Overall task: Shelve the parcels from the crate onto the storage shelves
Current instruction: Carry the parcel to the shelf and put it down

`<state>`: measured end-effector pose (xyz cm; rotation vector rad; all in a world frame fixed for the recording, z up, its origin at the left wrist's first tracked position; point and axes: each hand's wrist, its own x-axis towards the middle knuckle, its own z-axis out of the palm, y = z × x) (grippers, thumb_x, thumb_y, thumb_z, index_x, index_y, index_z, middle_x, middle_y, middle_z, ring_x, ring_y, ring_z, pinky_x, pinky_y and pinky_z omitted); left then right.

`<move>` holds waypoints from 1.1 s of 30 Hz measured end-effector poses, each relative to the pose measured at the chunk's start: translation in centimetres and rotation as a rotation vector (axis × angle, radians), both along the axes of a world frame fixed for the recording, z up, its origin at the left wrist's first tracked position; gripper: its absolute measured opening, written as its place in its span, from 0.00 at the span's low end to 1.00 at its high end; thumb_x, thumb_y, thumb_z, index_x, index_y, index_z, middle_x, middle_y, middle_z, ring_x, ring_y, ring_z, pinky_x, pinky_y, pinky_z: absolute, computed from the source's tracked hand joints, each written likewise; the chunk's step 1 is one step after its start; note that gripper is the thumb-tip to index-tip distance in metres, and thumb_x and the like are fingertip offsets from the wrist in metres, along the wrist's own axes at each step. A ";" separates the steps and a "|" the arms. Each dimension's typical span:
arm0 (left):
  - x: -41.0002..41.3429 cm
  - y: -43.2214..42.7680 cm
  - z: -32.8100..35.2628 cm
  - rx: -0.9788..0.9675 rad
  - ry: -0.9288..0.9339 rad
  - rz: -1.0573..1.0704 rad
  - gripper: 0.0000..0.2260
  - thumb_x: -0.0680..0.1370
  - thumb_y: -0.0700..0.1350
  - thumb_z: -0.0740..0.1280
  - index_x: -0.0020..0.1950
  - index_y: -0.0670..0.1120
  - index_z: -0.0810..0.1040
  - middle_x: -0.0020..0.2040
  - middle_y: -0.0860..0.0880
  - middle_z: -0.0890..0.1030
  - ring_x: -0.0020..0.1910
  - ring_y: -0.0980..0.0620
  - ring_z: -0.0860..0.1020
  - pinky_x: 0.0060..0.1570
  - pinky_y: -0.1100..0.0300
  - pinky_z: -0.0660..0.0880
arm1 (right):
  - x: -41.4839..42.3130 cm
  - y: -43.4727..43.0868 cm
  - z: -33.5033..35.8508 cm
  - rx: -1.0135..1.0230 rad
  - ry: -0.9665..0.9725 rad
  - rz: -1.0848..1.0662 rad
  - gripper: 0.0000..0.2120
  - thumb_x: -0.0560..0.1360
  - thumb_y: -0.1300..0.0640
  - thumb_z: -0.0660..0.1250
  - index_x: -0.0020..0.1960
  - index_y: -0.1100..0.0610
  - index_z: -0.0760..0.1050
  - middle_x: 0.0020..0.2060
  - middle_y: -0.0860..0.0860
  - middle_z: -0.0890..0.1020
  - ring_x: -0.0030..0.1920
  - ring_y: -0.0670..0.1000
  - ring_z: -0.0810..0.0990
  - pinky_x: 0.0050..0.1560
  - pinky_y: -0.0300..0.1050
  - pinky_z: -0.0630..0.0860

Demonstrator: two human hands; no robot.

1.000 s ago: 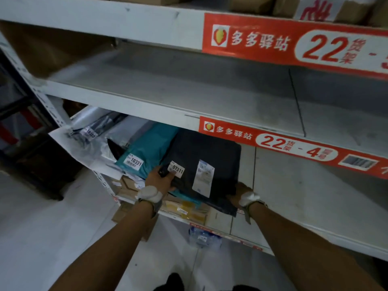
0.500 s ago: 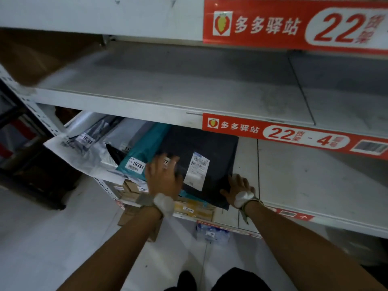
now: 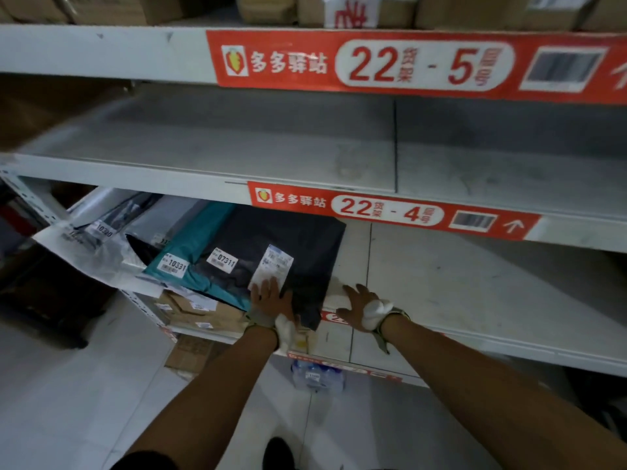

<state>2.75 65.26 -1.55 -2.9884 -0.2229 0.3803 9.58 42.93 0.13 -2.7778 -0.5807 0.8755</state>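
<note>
A black parcel bag (image 3: pixel 271 245) with the sticker 07311 lies on the white shelf (image 3: pixel 441 283) below the red 22-4 label, overlapping a teal parcel (image 3: pixel 193 245) marked 10331. My left hand (image 3: pixel 271 296) rests flat on the black bag's near edge, fingers spread over its white shipping label. My right hand (image 3: pixel 363 300) lies flat on the shelf just right of the bag, fingers apart, holding nothing. Both wrists carry white wraps. The crate is not in view.
Grey and white bags (image 3: pixel 101 239) lie left of the teal parcel, one hanging over the shelf end. The 22-4 shelf board (image 3: pixel 237 144) above is bare. Cardboard boxes (image 3: pixel 196 313) sit on a lower shelf. Boxes (image 3: pixel 458 8) fill the top level above the 22-5 label.
My left hand slid from the bag's left part, near the 07311 sticker, to its near edge by the shipping label. My right hand let go of the bag's right corner and flattened on the shelf.
</note>
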 end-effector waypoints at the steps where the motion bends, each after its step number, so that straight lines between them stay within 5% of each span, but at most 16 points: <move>1: -0.4 -1.1 0.3 0.016 -0.006 0.000 0.32 0.72 0.69 0.62 0.72 0.55 0.72 0.74 0.37 0.67 0.72 0.33 0.67 0.70 0.33 0.60 | -0.4 -1.0 -0.1 0.016 -0.010 0.015 0.37 0.81 0.39 0.56 0.81 0.50 0.41 0.80 0.57 0.46 0.79 0.59 0.51 0.78 0.50 0.53; 3: -1.4 -3.7 0.9 -0.034 -0.003 0.071 0.31 0.77 0.64 0.60 0.78 0.55 0.60 0.79 0.43 0.58 0.78 0.40 0.55 0.75 0.40 0.46 | -1.5 -3.7 -0.1 0.040 -0.034 0.055 0.37 0.81 0.40 0.57 0.81 0.50 0.42 0.80 0.57 0.46 0.79 0.59 0.51 0.78 0.50 0.53; 7: -3.6 -7.7 2.0 -0.086 -0.144 0.067 0.27 0.75 0.60 0.64 0.73 0.56 0.68 0.73 0.48 0.70 0.73 0.44 0.65 0.71 0.48 0.57 | -3.3 -6.7 -0.6 0.041 -0.115 0.097 0.36 0.81 0.39 0.56 0.81 0.50 0.43 0.80 0.55 0.47 0.79 0.58 0.51 0.77 0.54 0.54; 13: -9.1 -13.7 2.2 -0.114 -0.156 0.066 0.32 0.74 0.62 0.65 0.76 0.55 0.63 0.75 0.46 0.66 0.74 0.42 0.64 0.71 0.47 0.61 | -8.5 -11.6 -2.5 0.069 -0.281 0.143 0.38 0.80 0.34 0.52 0.81 0.51 0.41 0.80 0.54 0.44 0.80 0.58 0.45 0.78 0.61 0.46; 17: -11.3 -15.4 1.1 -0.063 -0.176 0.015 0.36 0.76 0.71 0.51 0.79 0.54 0.57 0.78 0.47 0.64 0.76 0.43 0.64 0.73 0.44 0.60 | -10.1 -13.7 -3.5 0.002 -0.360 0.160 0.42 0.75 0.28 0.42 0.81 0.51 0.38 0.80 0.56 0.43 0.80 0.59 0.44 0.77 0.63 0.42; 21: -12.5 -17.3 0.9 -0.074 -0.162 -0.115 0.34 0.77 0.69 0.53 0.78 0.52 0.59 0.77 0.46 0.64 0.76 0.42 0.64 0.73 0.39 0.62 | -12.4 -16.6 -3.2 0.048 -0.437 0.071 0.46 0.70 0.27 0.36 0.81 0.51 0.49 0.80 0.58 0.54 0.79 0.61 0.52 0.75 0.64 0.44; 27: -14.9 -19.7 0.7 -0.165 -0.187 -0.178 0.34 0.78 0.69 0.51 0.78 0.50 0.63 0.77 0.43 0.66 0.75 0.40 0.65 0.72 0.39 0.63 | -16.2 -21.4 -1.7 -0.034 -0.425 -0.005 0.49 0.65 0.27 0.29 0.81 0.50 0.40 0.80 0.55 0.42 0.80 0.58 0.41 0.76 0.63 0.39; 30: -17.0 -21.7 1.0 -0.261 -0.220 -0.124 0.38 0.75 0.72 0.48 0.77 0.50 0.65 0.74 0.43 0.70 0.72 0.39 0.69 0.69 0.38 0.65 | -18.9 -23.2 -2.0 -0.106 -0.337 -0.060 0.43 0.74 0.26 0.38 0.81 0.49 0.39 0.80 0.54 0.41 0.80 0.57 0.40 0.76 0.63 0.37; 33: -19.1 -23.4 0.3 -0.342 -0.234 -0.114 0.38 0.74 0.71 0.48 0.80 0.52 0.56 0.79 0.45 0.60 0.77 0.41 0.60 0.75 0.39 0.54 | -22.0 -24.2 -2.3 -0.138 -0.279 -0.087 0.38 0.78 0.31 0.47 0.81 0.47 0.39 0.80 0.52 0.41 0.80 0.56 0.40 0.76 0.62 0.38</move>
